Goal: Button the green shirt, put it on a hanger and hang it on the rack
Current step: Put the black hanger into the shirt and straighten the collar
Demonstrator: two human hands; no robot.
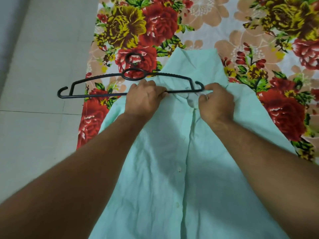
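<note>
The left hand's [143, 97] grip is curled, knuckles up, around the lower bar of the black hanger [96, 96]. The right hand's [216, 102] grip pinches the green shirt [155, 169] at its neck opening, just beside the hanger's right end. Both forearms reach forward over the shirt, which lies front-up near the left edge of the floral sheet [224, 23]. The hanger's left end overhangs the tiled floor [34, 83].

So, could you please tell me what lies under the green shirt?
A floral sheet shows around the green shirt and runs beneath it; anything else under it is covered.
</note>
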